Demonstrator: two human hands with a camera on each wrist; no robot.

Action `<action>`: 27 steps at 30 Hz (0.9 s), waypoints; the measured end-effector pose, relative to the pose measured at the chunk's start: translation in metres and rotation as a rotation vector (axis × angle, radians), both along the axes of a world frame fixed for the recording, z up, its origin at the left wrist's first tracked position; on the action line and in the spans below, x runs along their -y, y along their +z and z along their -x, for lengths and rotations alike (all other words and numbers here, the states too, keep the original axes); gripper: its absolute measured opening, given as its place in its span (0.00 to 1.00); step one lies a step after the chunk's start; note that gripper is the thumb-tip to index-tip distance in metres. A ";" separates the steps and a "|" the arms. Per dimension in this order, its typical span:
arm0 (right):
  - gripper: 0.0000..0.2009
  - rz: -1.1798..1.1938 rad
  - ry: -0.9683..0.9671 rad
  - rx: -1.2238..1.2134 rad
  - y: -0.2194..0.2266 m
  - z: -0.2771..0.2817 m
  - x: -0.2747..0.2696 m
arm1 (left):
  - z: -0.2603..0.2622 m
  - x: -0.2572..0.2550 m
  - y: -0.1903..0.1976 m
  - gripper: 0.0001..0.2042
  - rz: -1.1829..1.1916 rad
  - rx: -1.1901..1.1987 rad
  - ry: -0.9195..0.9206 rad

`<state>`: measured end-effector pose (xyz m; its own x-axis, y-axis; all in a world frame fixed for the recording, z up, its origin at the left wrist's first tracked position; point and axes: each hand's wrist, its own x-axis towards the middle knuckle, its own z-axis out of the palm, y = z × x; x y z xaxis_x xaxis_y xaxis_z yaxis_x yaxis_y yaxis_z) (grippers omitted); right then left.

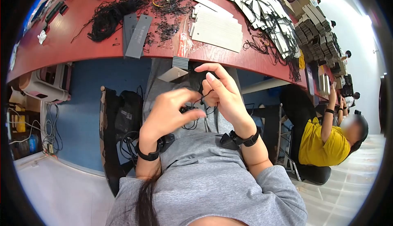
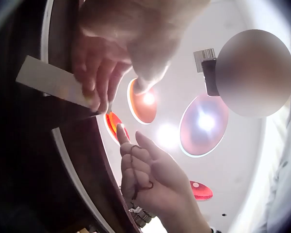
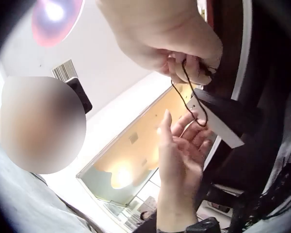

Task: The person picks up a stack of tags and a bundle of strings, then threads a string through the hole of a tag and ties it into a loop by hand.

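Observation:
My right hand [image 1: 227,99] grips a thin black cord [image 3: 186,73], its lower fingers curled and its index finger raised. In the left wrist view the cord crosses the fingers and palm of that hand. A loop of it hangs down to the fingertips of my left hand [image 1: 172,111], whose fingers are loosely bent with the thumb apart. Both hands are above the lap, close to each other. Just beyond them, a pale grey tag [image 1: 172,75] lies by a small stack of dark tags [image 1: 180,62] at the table edge.
On the red table [image 1: 94,58] lie a heap of black cords [image 1: 107,19], two dark grey tags [image 1: 138,37], a fanned stack of pale tags [image 1: 217,31] and a pile of corded white tags [image 1: 266,17]. A person in a yellow shirt [image 1: 325,142] sits at the right.

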<state>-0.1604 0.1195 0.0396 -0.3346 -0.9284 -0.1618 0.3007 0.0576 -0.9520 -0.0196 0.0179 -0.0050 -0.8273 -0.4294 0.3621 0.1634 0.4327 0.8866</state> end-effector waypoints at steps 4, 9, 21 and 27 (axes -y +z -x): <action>0.15 0.005 0.014 -0.027 0.001 0.000 0.000 | -0.003 0.009 -0.002 0.08 0.023 0.121 -0.199; 0.11 -0.047 0.086 -0.285 -0.007 0.012 -0.008 | -0.019 0.017 -0.001 0.11 -0.588 -0.127 -0.004; 0.22 0.036 0.288 -0.561 -0.022 0.008 0.003 | -0.010 0.020 0.010 0.06 -0.135 -0.104 0.112; 0.11 0.083 0.530 -0.575 -0.028 0.004 0.011 | -0.010 0.017 0.016 0.05 0.000 -0.183 0.152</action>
<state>-0.1641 0.1080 0.0121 0.1465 -0.9890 -0.0209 -0.2887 -0.0226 -0.9572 -0.0094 0.0008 0.0112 -0.6735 -0.5442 0.5003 0.2544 0.4648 0.8481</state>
